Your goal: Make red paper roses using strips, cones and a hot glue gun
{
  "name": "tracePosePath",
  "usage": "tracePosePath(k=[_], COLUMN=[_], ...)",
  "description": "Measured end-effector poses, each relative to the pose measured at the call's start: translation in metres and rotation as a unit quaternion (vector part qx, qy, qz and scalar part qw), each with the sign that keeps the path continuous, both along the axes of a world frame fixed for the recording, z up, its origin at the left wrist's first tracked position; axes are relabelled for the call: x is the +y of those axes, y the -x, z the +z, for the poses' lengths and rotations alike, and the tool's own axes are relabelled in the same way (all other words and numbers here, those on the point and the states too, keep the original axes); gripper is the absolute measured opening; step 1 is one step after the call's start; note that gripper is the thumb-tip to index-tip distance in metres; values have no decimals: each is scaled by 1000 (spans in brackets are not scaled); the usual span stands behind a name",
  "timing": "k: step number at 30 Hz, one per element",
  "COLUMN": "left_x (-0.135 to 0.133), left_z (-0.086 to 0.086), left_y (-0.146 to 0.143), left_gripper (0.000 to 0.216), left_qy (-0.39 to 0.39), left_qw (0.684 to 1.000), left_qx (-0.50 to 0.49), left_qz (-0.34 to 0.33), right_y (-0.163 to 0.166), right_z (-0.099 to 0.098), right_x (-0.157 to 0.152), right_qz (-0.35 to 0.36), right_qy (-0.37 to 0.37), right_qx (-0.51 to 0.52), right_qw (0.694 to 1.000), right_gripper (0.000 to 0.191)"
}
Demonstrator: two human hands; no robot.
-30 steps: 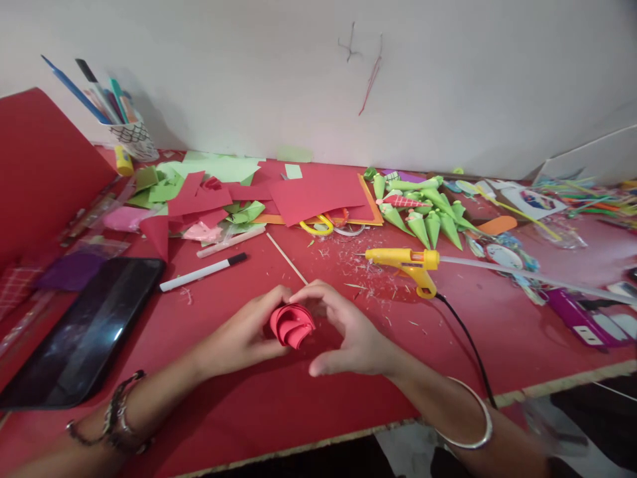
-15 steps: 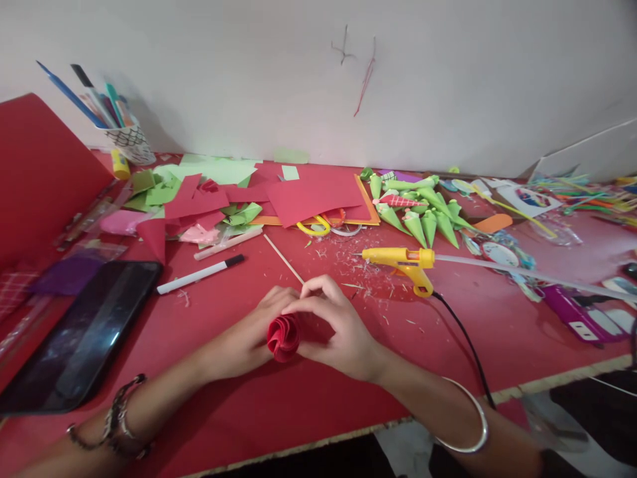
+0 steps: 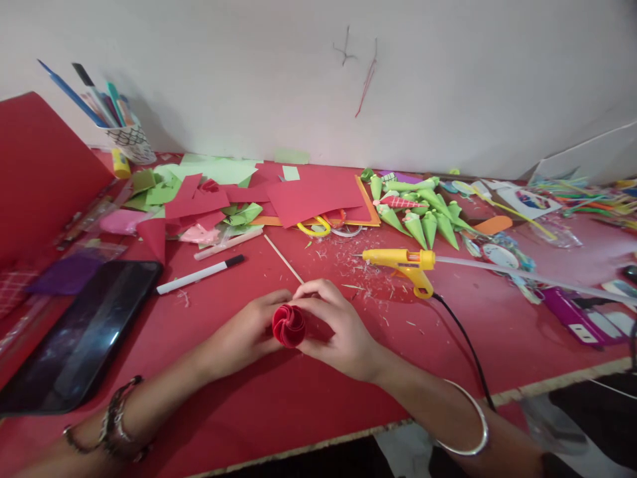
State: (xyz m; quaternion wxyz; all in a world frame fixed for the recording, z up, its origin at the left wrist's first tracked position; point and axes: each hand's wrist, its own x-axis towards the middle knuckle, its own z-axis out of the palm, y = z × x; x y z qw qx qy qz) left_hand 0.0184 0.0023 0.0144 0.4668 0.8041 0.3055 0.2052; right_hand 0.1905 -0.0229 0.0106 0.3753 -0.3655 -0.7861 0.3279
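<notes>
A red paper strip rolled into a rose-like spiral [image 3: 288, 324] sits between both hands, just above the red tabletop [image 3: 298, 405]. My left hand [image 3: 246, 335] cups it from the left with the fingers curled round it. My right hand [image 3: 334, 326] pinches its top and right side with thumb and fingertips. A thin wooden stick [image 3: 284, 258] lies just beyond the hands. A yellow hot glue gun [image 3: 405, 265] rests to the right, its black cord [image 3: 468, 348] running off the table's front edge.
A black tablet [image 3: 82, 335] lies at the left, with a marker pen [image 3: 199, 273] beside it. Red and green paper scraps [image 3: 209, 192], yellow scissors [image 3: 314, 227], green paper cones [image 3: 423, 212] and a pen cup [image 3: 130, 141] crowd the back. A red sheet [image 3: 40, 172] leans at far left.
The loose, wide red spiral has been wound tighter into a compact roll. My right fingers closed over its top, and both hands drew closer together.
</notes>
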Motion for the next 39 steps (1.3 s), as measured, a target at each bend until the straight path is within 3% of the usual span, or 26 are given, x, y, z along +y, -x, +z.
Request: tracePosePath(k=[6, 9, 16, 22, 28, 33, 39], left_x=[2, 1, 0, 0, 0, 0, 0], left_z=[-10, -10, -5, -4, -3, -4, -9], left_y=[5, 4, 3, 3, 2, 4, 6], left_gripper=[11, 10, 11, 13, 12, 10, 11], left_qy=[-72, -95, -48, -57, -44, 10, 24], left_qw=[997, 995, 998, 998, 999, 999, 996], left_qx=[4, 2, 35, 27, 24, -14, 7], left_qz=[-5, -4, 6, 0, -2, -30, -83], right_y=[1, 1, -1, 0, -1, -1, -2], right_z=[3, 4, 4, 3, 4, 8, 9], right_x=[-1, -2, -3, -3, -2, -1, 0], right_qz=[8, 11, 30, 34, 48, 69, 91], right_qy=[-3, -12, -37, -13, -25, 41, 81], right_qx=[15, 19, 25, 27, 27, 57, 76], right_qw=[1000, 1000, 999, 999, 998, 995, 990], right_gripper=[44, 41, 41, 49, 36, 49, 38])
